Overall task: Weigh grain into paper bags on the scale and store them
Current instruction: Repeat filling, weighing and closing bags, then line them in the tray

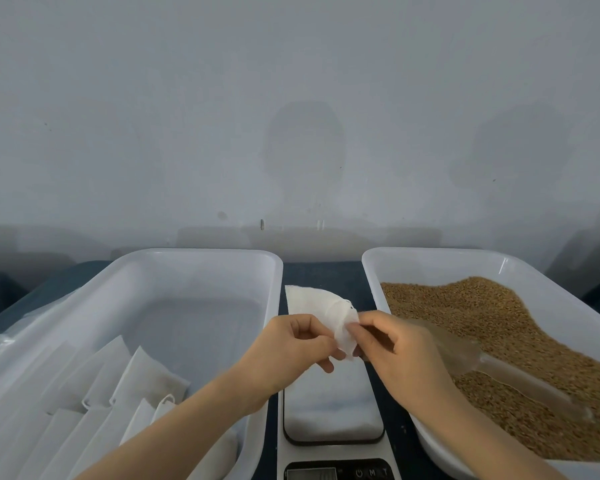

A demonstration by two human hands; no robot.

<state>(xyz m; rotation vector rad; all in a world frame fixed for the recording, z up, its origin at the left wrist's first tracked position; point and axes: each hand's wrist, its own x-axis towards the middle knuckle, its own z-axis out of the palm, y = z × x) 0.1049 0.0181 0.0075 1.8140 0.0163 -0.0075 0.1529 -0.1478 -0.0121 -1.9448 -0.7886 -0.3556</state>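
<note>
Scale (333, 414): nearest the viewer, bottom centre, between the two trays. Its pale platform is bare. The dark display strip at the frame's lower edge is too blurred to read.
Stored bags (136, 382): flat white bags lie overlapping in the near end of the left tray. Whether they hold grain cannot be told.
Left hand (291, 348): held above the far end of the scale, thumb and fingers pinching the near edge of a paper bag.
Right hand (402, 355): close beside the left, fingertips pinching the same edge from the other side.
Paper bag (323, 310): thin, white and limp, held in the air over the gap between the trays, apparently empty, its mouth seemingly being teased open.
Scoop (499, 372): clear plastic, lying on the grain, untouched.
Grain (499, 317): a brown heap in the right tray.
Left tray (201, 254): white plastic, its far half bare.
Right tray (430, 252): white plastic, matching.
Wall (291, 98): plain grey, behind everything.
Risk: the paper looks flimsy, so pulling the edges apart too hard could tear it. A half-opened or slumping mouth would probably send grain over the platform and spoil the reading.
</note>
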